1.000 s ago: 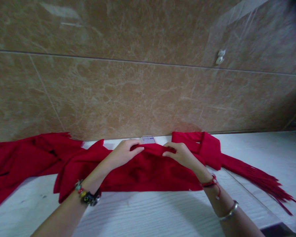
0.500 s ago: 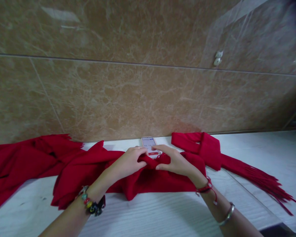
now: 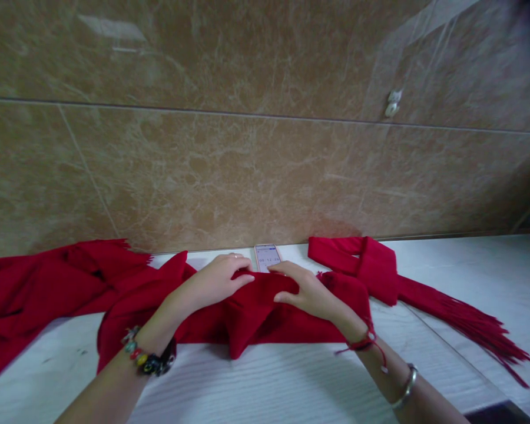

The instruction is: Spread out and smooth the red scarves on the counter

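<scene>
A red scarf (image 3: pixel 251 309) lies bunched across the middle of the white tabletop, with one pointed fold hanging toward me. My left hand (image 3: pixel 216 282) is closed on its far edge, fingers reaching behind the cloth and thumb in front. To the right, my right hand (image 3: pixel 307 291) grips the same edge in a loose curve, its fingertips partly hidden by fabric. A stretch of red cloth spans the gap between the two hands. Just beyond them lies a phone (image 3: pixel 268 254) with a timer on its screen, its lower part covered by the scarf.
More red cloth with a fringed end (image 3: pixel 66 277) spreads over the left side. A folded, looped red scarf (image 3: pixel 377 271) with long fringe lies at the right. Behind the white table (image 3: pixel 265 388) rises a brown marble-tiled wall (image 3: pixel 256 176) bearing a small white figure (image 3: pixel 393 103).
My left hand has moved left, away from my right hand, widening the stretch of cloth between them. The scarf's far edge now covers the phone's lower part.
</scene>
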Demonstrator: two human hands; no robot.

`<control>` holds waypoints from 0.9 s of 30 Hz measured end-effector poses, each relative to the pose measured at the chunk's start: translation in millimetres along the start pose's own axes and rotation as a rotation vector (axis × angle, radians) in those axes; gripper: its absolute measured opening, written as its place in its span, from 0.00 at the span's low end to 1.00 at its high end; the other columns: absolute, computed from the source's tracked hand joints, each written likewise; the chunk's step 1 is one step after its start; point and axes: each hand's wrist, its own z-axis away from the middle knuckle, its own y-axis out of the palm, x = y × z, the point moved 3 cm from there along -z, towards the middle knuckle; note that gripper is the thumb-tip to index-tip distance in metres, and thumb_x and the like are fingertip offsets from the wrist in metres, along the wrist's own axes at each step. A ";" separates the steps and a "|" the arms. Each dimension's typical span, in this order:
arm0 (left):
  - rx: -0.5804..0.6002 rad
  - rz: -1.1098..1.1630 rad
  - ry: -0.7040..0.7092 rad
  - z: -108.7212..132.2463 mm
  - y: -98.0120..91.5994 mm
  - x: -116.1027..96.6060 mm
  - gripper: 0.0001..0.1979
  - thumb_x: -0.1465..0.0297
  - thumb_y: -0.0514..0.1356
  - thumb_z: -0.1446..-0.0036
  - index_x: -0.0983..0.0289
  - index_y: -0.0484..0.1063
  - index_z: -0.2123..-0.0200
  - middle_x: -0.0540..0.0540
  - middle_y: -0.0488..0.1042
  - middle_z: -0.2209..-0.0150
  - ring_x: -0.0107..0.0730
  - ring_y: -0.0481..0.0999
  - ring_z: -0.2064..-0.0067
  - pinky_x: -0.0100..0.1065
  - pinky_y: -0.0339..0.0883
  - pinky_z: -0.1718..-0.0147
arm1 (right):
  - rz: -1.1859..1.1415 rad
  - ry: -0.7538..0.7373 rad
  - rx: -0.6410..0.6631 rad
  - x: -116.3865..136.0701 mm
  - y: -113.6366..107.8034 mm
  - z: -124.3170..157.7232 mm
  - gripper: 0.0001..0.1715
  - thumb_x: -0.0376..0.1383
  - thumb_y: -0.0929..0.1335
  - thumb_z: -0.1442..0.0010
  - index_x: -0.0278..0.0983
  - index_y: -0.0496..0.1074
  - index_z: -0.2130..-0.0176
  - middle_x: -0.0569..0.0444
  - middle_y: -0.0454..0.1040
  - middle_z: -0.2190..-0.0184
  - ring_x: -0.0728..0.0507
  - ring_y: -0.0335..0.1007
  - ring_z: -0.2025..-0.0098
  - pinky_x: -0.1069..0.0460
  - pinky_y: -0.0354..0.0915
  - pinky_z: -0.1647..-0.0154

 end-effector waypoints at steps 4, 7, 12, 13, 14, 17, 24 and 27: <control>0.034 0.002 0.056 -1.7 10.3 -9.5 0.07 0.71 0.52 0.44 0.64 0.70 0.69 0.52 0.73 0.68 0.32 0.70 0.64 0.29 0.60 0.63 | 0.055 0.017 -0.078 7.7 13.1 -0.4 0.05 0.31 0.66 0.46 0.36 0.71 0.67 0.52 0.75 0.69 0.45 0.70 0.66 0.50 0.64 0.62; 0.052 -0.034 -0.019 1.1 1.8 -2.2 0.08 0.70 0.52 0.44 0.65 0.70 0.70 0.53 0.73 0.69 0.33 0.70 0.65 0.30 0.60 0.65 | 0.076 0.088 -0.118 1.0 4.2 -1.5 0.06 0.29 0.65 0.46 0.36 0.71 0.71 0.53 0.74 0.73 0.45 0.70 0.69 0.51 0.65 0.66; 0.034 -0.046 -0.098 4.6 -7.8 2.3 0.11 0.69 0.51 0.44 0.66 0.71 0.70 0.54 0.74 0.69 0.33 0.71 0.66 0.30 0.60 0.66 | 0.034 0.042 -0.157 -0.8 -3.7 -1.2 0.14 0.33 0.68 0.49 0.35 0.69 0.59 0.49 0.73 0.62 0.44 0.69 0.60 0.49 0.64 0.58; 0.029 -0.044 -0.084 4.2 -5.0 -1.0 0.10 0.69 0.51 0.44 0.65 0.72 0.70 0.54 0.74 0.68 0.33 0.71 0.66 0.30 0.60 0.65 | 0.025 0.009 -0.166 2.8 -0.9 -0.8 0.21 0.34 0.69 0.50 0.34 0.67 0.55 0.47 0.72 0.59 0.43 0.68 0.57 0.49 0.63 0.55; 0.026 -0.042 -0.061 3.6 -1.1 -4.8 0.10 0.70 0.52 0.44 0.65 0.72 0.69 0.54 0.75 0.67 0.33 0.71 0.65 0.30 0.60 0.65 | 0.018 -0.020 -0.167 6.9 3.1 -0.4 0.24 0.35 0.70 0.51 0.35 0.66 0.54 0.47 0.72 0.58 0.43 0.67 0.55 0.48 0.63 0.55; 0.040 -0.032 -0.004 3.0 8.7 -11.7 0.10 0.70 0.52 0.44 0.64 0.72 0.68 0.53 0.75 0.66 0.32 0.71 0.64 0.29 0.60 0.64 | 0.028 -0.058 -0.152 15.9 14.1 0.4 0.10 0.34 0.67 0.47 0.37 0.70 0.62 0.51 0.75 0.65 0.45 0.70 0.62 0.50 0.65 0.59; 0.078 -0.026 -0.113 12.5 -21.1 20.9 0.10 0.67 0.52 0.45 0.64 0.71 0.72 0.51 0.74 0.70 0.31 0.71 0.67 0.28 0.59 0.68 | 0.076 0.152 -0.263 -13.3 -9.0 0.5 0.07 0.31 0.63 0.45 0.37 0.70 0.71 0.54 0.75 0.74 0.45 0.71 0.70 0.52 0.66 0.68; 0.066 -0.005 -0.125 11.3 -20.0 23.0 0.11 0.66 0.52 0.44 0.65 0.70 0.72 0.51 0.73 0.72 0.30 0.70 0.70 0.27 0.58 0.70 | 0.119 0.099 -0.275 -15.2 -10.4 0.7 0.06 0.34 0.64 0.45 0.37 0.70 0.66 0.51 0.75 0.69 0.44 0.70 0.66 0.49 0.66 0.64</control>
